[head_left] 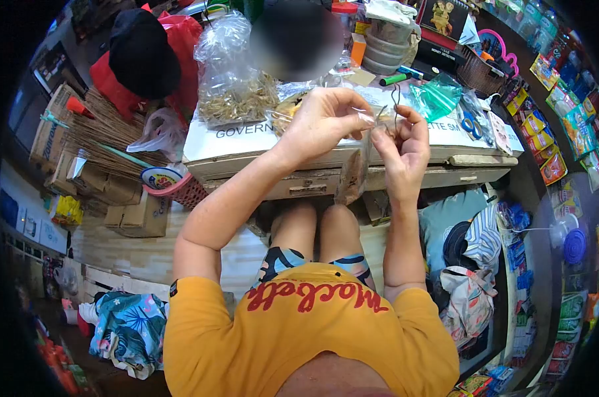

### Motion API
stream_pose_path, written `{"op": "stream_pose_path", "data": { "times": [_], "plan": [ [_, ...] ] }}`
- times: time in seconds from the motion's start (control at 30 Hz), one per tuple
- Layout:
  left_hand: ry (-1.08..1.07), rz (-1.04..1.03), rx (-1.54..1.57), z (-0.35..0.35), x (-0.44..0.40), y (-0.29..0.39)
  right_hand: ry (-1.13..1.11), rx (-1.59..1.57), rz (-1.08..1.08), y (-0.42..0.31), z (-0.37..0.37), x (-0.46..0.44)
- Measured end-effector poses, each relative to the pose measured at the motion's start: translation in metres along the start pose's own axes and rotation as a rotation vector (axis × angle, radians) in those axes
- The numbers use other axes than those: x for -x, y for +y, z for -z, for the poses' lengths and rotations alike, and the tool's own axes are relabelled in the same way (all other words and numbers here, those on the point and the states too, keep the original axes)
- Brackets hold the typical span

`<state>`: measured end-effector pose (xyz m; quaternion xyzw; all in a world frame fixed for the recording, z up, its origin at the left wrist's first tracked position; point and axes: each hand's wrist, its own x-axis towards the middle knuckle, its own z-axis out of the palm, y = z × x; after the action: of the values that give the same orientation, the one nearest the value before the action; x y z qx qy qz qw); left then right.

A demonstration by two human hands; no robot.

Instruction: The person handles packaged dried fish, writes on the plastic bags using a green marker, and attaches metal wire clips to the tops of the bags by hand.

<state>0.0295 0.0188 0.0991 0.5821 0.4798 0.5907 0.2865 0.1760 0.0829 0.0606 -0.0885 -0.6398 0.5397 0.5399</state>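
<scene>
My left grip [365, 121] pinches the plastic packet [353, 173], my right grip [393, 137] a dark strand [396, 98]; delicate fingerwork, wants steadiness!

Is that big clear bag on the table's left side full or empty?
Partly full: the bag shows straw-coloured pieces low down, crumpled plastic above.

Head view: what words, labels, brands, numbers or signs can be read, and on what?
"Macbeth": mustard-yellow T-shirt
"GOVERN", partly hidden: white printed tabletop
"ETTE SM", partly hidden: same tabletop
"MONEY DETECTOR": black boxy device
Too small or blurred to read: colourful hanging packets, round blue-and-yellow label, brown cardboard box. No number is clear.
</scene>
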Motion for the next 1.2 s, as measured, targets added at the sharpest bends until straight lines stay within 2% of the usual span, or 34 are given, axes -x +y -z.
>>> {"op": "stream_pose_path", "data": {
  "times": [0.03, 0.07, 0.17, 0.3, 0.4, 0.47, 0.57, 0.63, 0.7, 0.8, 0.93, 1.2],
  "plan": [
    [-0.002, -0.033, -0.012, -0.001, 0.002, 0.001, -0.013, 0.078, 0.017, -0.002, 0.002, -0.002],
    [-0.003, -0.066, -0.023, -0.001, 0.003, 0.001, 0.056, 0.009, -0.008, -0.002, 0.001, -0.005],
    [-0.012, -0.141, -0.163, 0.004, 0.006, 0.002, -0.073, 0.146, -0.122, 0.012, 0.025, -0.012],
    [-0.01, -0.076, -0.172, 0.006, 0.011, 0.003, -0.082, 0.001, -0.199, 0.015, 0.027, -0.013],
    [0.018, 0.01, -0.3, 0.014, 0.016, 0.005, -0.013, -0.347, -0.264, 0.024, 0.032, -0.017],
    [-0.015, 0.061, -0.325, 0.018, 0.018, 0.002, 0.011, -0.356, -0.266, 0.026, 0.032, -0.018],
    [-0.019, 0.066, -0.201, 0.013, 0.019, 0.002, 0.02, -0.311, -0.211, 0.017, 0.026, -0.016],
    [0.023, 0.027, -0.31, 0.011, 0.017, -0.006, -0.016, -0.373, -0.198, 0.008, 0.028, -0.008],
    [0.066, 0.006, -0.329, 0.006, 0.017, -0.011, 0.064, -0.188, -0.188, 0.002, 0.02, 0.005],
    [0.071, 0.093, -0.287, 0.002, 0.02, -0.012, -0.04, -0.183, -0.242, 0.002, 0.013, 0.018],
    [0.145, 0.068, -0.113, -0.007, 0.029, -0.016, -0.005, -0.152, -0.229, 0.01, -0.004, 0.025],
    [0.285, 0.016, 0.157, -0.016, 0.032, -0.014, 0.07, 0.069, 0.051, 0.025, -0.022, 0.039]
  ]
}}
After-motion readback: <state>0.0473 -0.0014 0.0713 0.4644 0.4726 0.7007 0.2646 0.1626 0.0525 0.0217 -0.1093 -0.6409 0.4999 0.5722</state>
